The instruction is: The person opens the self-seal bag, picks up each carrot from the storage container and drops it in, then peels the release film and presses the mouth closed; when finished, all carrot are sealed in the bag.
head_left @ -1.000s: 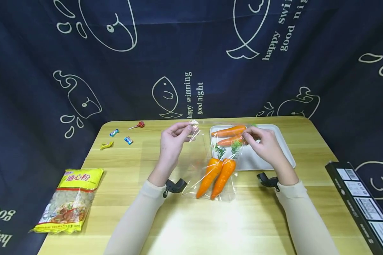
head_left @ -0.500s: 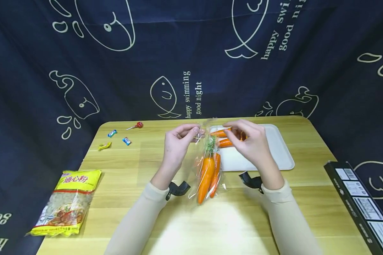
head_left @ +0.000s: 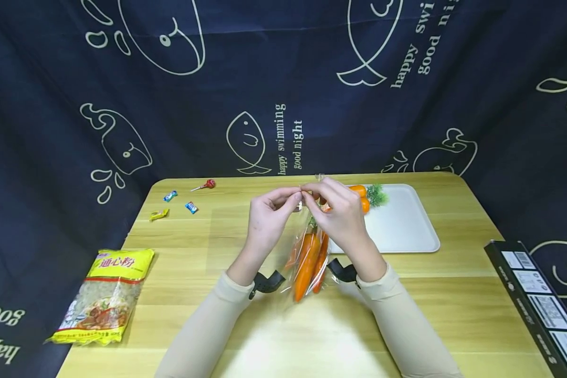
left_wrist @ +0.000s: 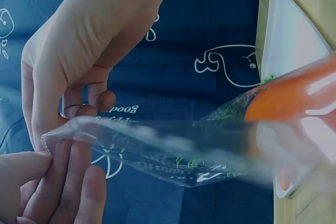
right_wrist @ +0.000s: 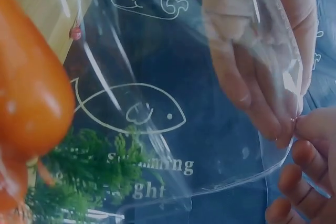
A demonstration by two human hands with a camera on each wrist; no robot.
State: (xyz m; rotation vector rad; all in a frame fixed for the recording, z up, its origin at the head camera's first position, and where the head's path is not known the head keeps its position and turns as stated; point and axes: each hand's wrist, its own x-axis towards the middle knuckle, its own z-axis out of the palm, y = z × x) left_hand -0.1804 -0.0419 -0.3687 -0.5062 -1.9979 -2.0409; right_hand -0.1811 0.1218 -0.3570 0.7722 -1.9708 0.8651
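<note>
A clear plastic bag [left_wrist: 152, 148] hangs between the two hands with orange carrots [head_left: 307, 268] inside, their green tops upward. My left hand [head_left: 271, 212] pinches the bag's rim between thumb and fingers. From the other side my right hand [head_left: 342, 212] meets it, thumb and forefinger pinching the rim at the same spot. In the right wrist view the fingertips of both hands come together at the bag's edge, and a green carrot top [right_wrist: 100, 171] shows through the film. Behind the right hand, more carrots [head_left: 358, 191] lie on a white tray [head_left: 406, 231], partly hidden.
Several wrapped candies [head_left: 191, 208] and a red lollipop [head_left: 210, 184] lie at the back left. A yellow-topped food packet [head_left: 105, 296] is on the left side, a long black box [head_left: 531, 299] on the right. A dark patterned curtain [head_left: 283, 79] hangs behind the table.
My right hand has moved left from the bag's far side to meet my left hand. The bag, spread wide before, is now gathered narrow, and the carrots in it have drawn together.
</note>
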